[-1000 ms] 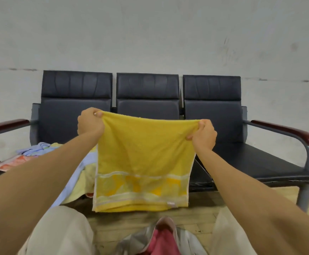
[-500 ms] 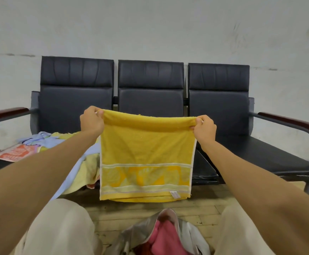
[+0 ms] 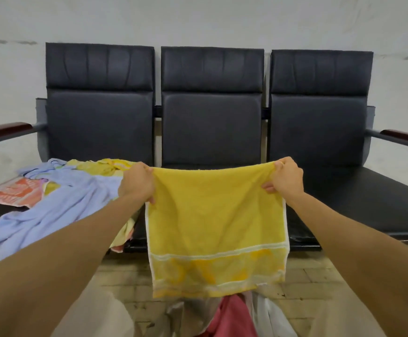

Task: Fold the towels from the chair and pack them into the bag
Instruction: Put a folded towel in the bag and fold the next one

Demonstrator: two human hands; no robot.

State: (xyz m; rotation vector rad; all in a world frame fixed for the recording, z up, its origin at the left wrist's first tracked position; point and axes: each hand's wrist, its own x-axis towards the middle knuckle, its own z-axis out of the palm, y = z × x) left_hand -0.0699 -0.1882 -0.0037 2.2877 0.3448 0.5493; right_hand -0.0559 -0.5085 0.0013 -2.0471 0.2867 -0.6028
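The left hand (image 3: 137, 183), left of centre, grips the upper left corner of the yellow towel (image 3: 216, 227), fingers curled round the hem; the right hand (image 3: 287, 181), right of centre, pinches the upper right corner, thumb under and fingers over the edge; both arms reach in from the lower corners of the frame. The yellow towel hangs in mid-frame between the hands, its top edge sagging a little, its white-striped band at the bottom; it looks doubled over, though the layers are hard to tell apart. Behind it stands the chair (image 3: 212, 117), a black three-seat bench filling the middle of the frame, with a wooden armrest (image 3: 6, 130) at the left edge and another at the right edge. On the left seat lies a loose pile: a blue towel (image 3: 59, 203) spread across the front, a pale yellow cloth (image 3: 103, 166) behind it, an orange printed sheet (image 3: 11, 193) at the far left. The bag (image 3: 266, 312), silver-grey, sits at bottom centre on the floor (image 3: 125, 276), just under the towel's lower edge; a pink cloth (image 3: 232, 317) shows in its mouth; whether towel and bag touch cannot be told. A white wall (image 3: 198, 18) fills the top.
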